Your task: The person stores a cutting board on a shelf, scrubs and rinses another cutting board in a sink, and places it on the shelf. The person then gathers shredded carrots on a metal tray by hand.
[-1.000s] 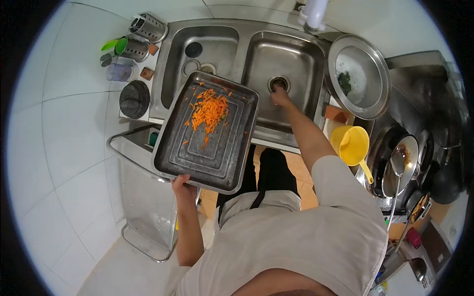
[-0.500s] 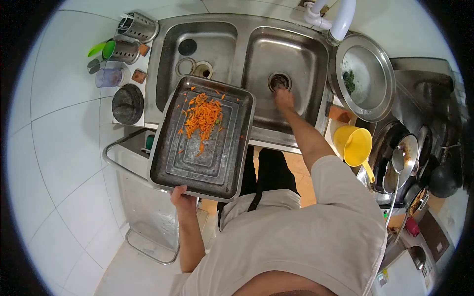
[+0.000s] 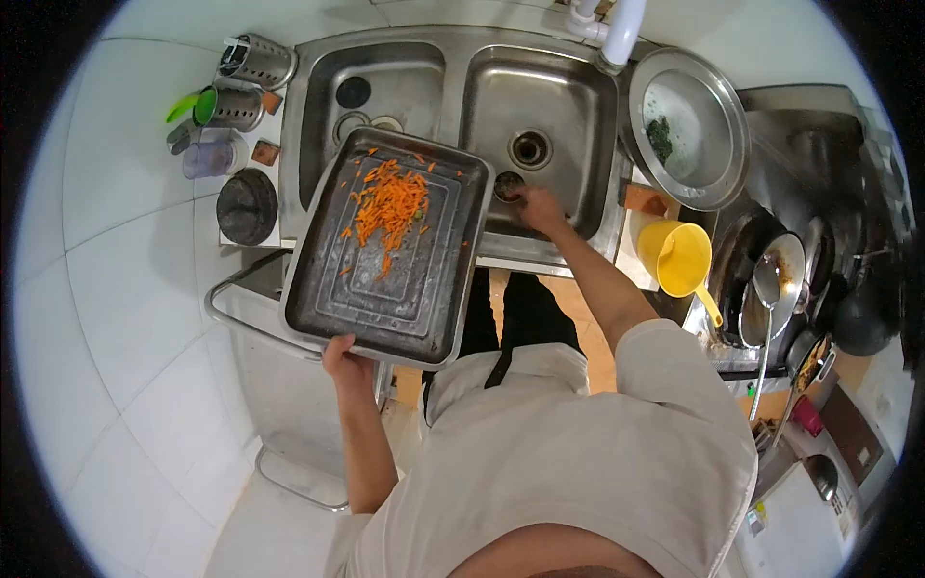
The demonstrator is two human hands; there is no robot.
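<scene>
Two hands work at the sink [image 3: 568, 106] in the head view. Left hand [image 3: 345, 358] grips the near edge of the tray [image 3: 385, 252], whose long axis runs away toward the far basins, carrot shreds [image 3: 390, 204] at its far end. Right hand [image 3: 538, 206] — nearer the drain [image 3: 530, 148] — holds a small dark strainer [image 3: 508, 185] just right of the tray.

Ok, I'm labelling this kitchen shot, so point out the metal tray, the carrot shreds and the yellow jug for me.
metal tray [image 3: 405, 303]: head view, bare ridged floor near the held edge.
carrot shreds [image 3: 390, 204]: head view, middle of the orange pile.
yellow jug [image 3: 674, 258]: head view, inside of the cup.
</scene>
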